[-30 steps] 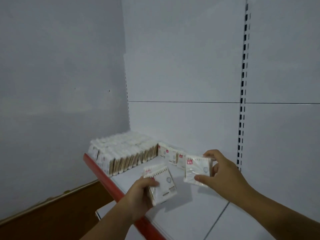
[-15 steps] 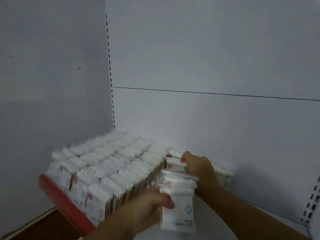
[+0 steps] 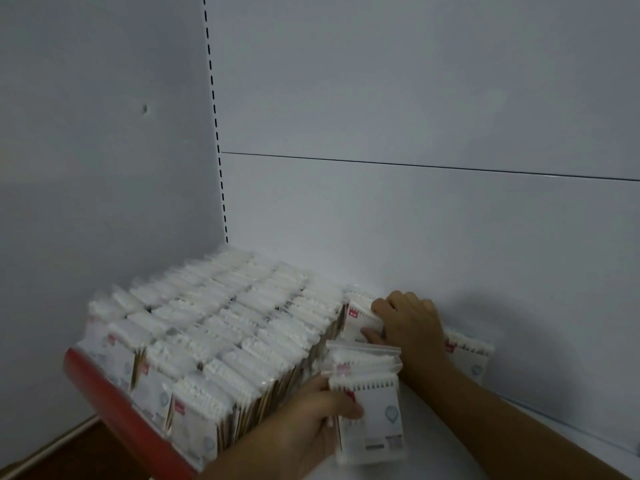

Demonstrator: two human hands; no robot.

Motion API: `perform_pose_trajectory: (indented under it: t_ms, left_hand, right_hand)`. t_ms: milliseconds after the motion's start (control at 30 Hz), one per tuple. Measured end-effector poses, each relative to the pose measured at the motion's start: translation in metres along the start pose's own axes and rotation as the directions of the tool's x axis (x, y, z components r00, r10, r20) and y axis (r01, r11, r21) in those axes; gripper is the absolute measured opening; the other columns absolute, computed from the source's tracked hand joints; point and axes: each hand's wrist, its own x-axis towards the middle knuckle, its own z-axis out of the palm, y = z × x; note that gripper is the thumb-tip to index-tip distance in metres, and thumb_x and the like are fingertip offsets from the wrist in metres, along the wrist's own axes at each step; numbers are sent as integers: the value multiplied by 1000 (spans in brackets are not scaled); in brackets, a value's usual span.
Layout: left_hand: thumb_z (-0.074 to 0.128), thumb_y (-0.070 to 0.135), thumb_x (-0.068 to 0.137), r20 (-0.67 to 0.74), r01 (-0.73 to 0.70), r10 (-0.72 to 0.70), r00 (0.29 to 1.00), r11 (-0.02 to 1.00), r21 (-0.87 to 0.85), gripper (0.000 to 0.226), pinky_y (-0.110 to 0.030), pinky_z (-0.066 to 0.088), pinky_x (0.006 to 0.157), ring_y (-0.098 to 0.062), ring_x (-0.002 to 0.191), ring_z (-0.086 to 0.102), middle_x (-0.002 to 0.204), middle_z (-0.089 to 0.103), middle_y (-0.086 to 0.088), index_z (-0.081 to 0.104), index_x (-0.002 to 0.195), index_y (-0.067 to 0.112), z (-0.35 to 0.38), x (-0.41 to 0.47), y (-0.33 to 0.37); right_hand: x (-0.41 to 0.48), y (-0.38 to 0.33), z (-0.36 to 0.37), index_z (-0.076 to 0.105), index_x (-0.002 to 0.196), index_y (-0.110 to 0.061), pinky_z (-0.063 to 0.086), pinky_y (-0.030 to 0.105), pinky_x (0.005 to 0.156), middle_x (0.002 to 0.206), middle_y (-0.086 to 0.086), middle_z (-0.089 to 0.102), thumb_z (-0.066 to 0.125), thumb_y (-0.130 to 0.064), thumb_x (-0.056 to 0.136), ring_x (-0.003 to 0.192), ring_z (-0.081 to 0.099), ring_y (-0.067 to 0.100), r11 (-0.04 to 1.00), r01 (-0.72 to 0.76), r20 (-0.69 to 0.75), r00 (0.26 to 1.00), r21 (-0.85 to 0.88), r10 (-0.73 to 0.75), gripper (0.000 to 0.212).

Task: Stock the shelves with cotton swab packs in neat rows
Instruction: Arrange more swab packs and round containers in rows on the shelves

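Note:
Several rows of cotton swab packs (image 3: 221, 327) stand upright on the white shelf (image 3: 485, 441), filling its left back corner. My left hand (image 3: 311, 420) grips one or more upright packs (image 3: 372, 407) at the right side of the block, near the front. My right hand (image 3: 405, 323) is further back, thumb and fingers holding a pack (image 3: 358, 320) against the end of a rear row. Another pack (image 3: 467, 355) stands by the back wall, right of my right hand.
The shelf has a red front edge strip (image 3: 117, 403). White back panels and a left side wall (image 3: 104, 168) enclose the shelf, with a slotted upright (image 3: 216, 133) in the corner. A wooden floor (image 3: 52, 455) shows below at the left.
The view has closed in on the stocked block. My right hand moved its pack from mid-air to the end of a rear row. My left hand brought its pack beside the block's front.

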Motion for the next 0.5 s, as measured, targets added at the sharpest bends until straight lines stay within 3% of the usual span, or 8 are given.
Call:
perform_pose_trajectory:
  t_ms: [100,133,233,300,367,433,500]
  left_hand:
    - [55,-15,55,3,-11,11,1000,1000,15,57,-55,46,95,-45,98,64,114,61,-37,68,110,-7,1,-2,3]
    - [56,-15,56,1,-10,10,1000,1000,24,55,-54,48,93,-45,96,64,113,62,-36,69,109,-7,1,-2,3]
    - [58,-15,56,-21,-5,6,1000,998,55,53,-50,55,82,-41,89,68,108,64,-34,67,109,-11,0,-3,-1]
    - [59,-14,57,-45,-4,7,999,998,68,54,-52,54,84,-41,91,68,111,63,-35,65,111,-11,-1,-4,-2]
    - [60,-12,59,-49,-5,9,999,997,71,49,-52,55,85,-42,95,68,114,62,-34,67,108,-8,0,-4,-2]
    - [62,-12,62,-56,-6,11,998,997,78,47,-52,54,87,-43,100,66,117,62,-33,68,109,-7,2,-4,-2]
    - [66,-10,66,-38,-23,26,999,995,94,51,-54,50,94,-43,108,62,122,59,-33,64,117,-5,2,-4,-3]
  right_hand:
    - [8,-5,-2,64,103,-20,32,36,79,101,0,58,63,-49,81,94,52,23,999,-36,195,980,-1,35,37]
    - [8,-5,-5,65,104,-19,34,37,80,102,2,60,63,-48,83,94,54,25,998,-29,180,983,50,20,36]
    - [-6,-2,-28,70,91,-12,46,38,70,88,4,65,62,-31,85,79,59,25,942,-8,-69,997,337,33,21]
    - [-22,10,-44,66,85,-15,48,34,66,80,-1,64,51,-27,90,72,57,17,834,-51,-70,992,549,106,20]
    - [-36,20,-61,64,81,-19,48,32,60,71,-5,64,48,-32,90,65,57,11,669,-168,51,980,724,192,23]
    - [-42,25,-77,62,80,-29,47,26,57,69,-11,64,51,-43,87,62,59,9,601,-194,167,981,775,102,20]
    - [-45,20,-85,61,92,-37,44,14,59,77,-24,61,57,-56,80,70,59,0,690,-154,318,941,707,-115,23]
